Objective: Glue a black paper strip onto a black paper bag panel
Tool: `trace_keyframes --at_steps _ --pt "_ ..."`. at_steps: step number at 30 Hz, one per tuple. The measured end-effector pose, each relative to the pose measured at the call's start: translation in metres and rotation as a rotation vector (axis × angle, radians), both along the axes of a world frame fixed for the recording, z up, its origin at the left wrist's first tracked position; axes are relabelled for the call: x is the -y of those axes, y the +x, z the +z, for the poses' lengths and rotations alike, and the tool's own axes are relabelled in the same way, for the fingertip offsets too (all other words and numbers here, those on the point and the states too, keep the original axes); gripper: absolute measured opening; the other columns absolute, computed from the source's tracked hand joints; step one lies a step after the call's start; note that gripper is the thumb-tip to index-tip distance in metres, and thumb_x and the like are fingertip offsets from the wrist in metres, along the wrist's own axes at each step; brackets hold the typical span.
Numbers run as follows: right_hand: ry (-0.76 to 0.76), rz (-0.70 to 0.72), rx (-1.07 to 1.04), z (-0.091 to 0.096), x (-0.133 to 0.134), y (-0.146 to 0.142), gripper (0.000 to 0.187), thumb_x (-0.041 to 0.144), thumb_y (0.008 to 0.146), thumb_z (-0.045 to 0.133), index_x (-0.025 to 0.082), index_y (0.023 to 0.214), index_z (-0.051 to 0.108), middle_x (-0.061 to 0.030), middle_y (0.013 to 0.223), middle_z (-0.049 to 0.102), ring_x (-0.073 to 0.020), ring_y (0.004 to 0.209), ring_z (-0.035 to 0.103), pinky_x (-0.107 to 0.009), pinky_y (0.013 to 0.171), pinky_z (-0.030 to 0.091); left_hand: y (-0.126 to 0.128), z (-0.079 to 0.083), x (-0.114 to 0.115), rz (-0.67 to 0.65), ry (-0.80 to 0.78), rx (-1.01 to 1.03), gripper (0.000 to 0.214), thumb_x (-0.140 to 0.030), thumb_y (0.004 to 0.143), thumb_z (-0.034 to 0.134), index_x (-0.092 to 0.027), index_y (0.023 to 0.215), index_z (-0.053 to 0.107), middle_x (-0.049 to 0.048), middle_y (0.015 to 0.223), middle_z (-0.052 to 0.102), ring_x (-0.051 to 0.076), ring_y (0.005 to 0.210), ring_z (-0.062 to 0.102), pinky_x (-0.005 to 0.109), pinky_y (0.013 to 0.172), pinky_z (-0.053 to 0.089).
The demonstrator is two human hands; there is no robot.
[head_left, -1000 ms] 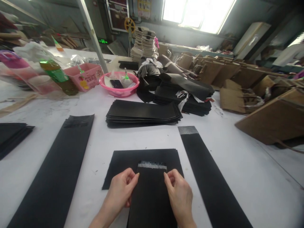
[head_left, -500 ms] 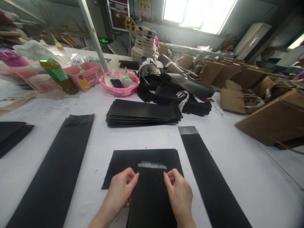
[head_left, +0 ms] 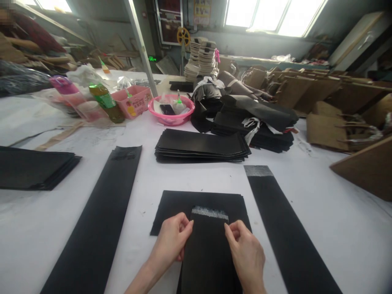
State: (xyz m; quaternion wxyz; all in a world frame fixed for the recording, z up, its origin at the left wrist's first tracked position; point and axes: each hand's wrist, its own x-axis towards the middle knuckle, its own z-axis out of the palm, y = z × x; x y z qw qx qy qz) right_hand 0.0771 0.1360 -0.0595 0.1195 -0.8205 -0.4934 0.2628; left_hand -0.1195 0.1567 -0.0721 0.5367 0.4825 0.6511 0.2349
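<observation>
A black strip [head_left: 210, 253] with a whitish, glue-like band across its far end is held between my two hands. My left hand [head_left: 174, 237] pinches its left edge just below the band, and my right hand [head_left: 246, 249] pinches the right edge at about the same height. Beneath the strip's far end lies a wider black sheet [head_left: 177, 204] on the white table. To the right rests another long black strip [head_left: 284, 220], also with a whitish band at its far end. A long black strip [head_left: 101, 212] lies to the left.
A stack of black sheets [head_left: 199, 145] lies beyond my hands, another black stack [head_left: 33, 167] at the left. Farther back are a pink basin [head_left: 171, 118] with a phone, a pink box [head_left: 131, 104], a bottle [head_left: 107, 104] and brown paper bags [head_left: 327, 130]. A person's sleeve [head_left: 36, 28] shows far left.
The view has swung left, so everything sits farther right in the picture. Both hands keep their pinch on the strip, which lies nearly the same over the wider sheet.
</observation>
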Motion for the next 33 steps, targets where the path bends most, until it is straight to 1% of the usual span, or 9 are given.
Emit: trace_keyframes --at_steps 5,11,19,27,33 --pt "-0.007 -0.001 0.011 -0.003 0.0 0.001 0.028 0.048 0.091 0.049 0.027 0.075 0.055 0.005 0.072 0.063 -0.018 0.067 0.058 -0.027 0.057 0.03 0.0 -0.003 0.0 -0.009 -0.008 -0.002 0.03 -0.04 0.09 0.047 -0.02 0.069 0.043 -0.0078 0.038 0.046 0.016 0.027 0.051 0.014 0.021 0.026" --pt "0.034 -0.011 0.002 -0.002 0.0 0.0 0.025 0.045 0.091 0.05 0.026 0.075 0.056 0.0052 0.07 0.063 -0.0171 0.065 0.058 -0.027 0.058 0.03 -0.002 -0.007 -0.002 -0.038 -0.019 -0.037 0.031 -0.041 0.091 0.043 -0.02 0.068 0.042 -0.0078 0.038 0.045 0.016 0.027 0.051 0.015 0.021 0.027" --pt "0.079 -0.023 -0.018 0.001 0.001 -0.002 0.024 0.041 0.091 0.051 0.025 0.073 0.055 0.0053 0.067 0.062 -0.0151 0.062 0.058 -0.025 0.056 0.029 -0.002 -0.012 -0.002 -0.067 -0.017 -0.063 0.036 -0.05 0.089 0.043 -0.021 0.068 0.041 -0.0082 0.04 0.045 0.015 0.026 0.049 0.015 0.022 0.025" --pt "0.081 -0.022 -0.008 -0.001 0.001 -0.001 0.024 0.041 0.091 0.05 0.025 0.073 0.055 0.006 0.066 0.061 -0.014 0.062 0.057 -0.025 0.057 0.029 -0.003 -0.011 -0.001 -0.066 -0.001 -0.074 0.033 -0.046 0.089 0.043 -0.02 0.068 0.042 -0.0077 0.041 0.047 0.015 0.027 0.05 0.015 0.021 0.025" --pt "0.07 -0.023 -0.011 0.002 0.002 -0.002 0.024 0.041 0.09 0.05 0.025 0.073 0.056 0.0058 0.065 0.061 -0.0142 0.061 0.057 -0.024 0.056 0.029 -0.001 -0.007 -0.001 -0.059 -0.007 -0.072 0.032 -0.042 0.091 0.042 -0.02 0.068 0.042 -0.0079 0.041 0.045 0.015 0.027 0.05 0.014 0.022 0.025"
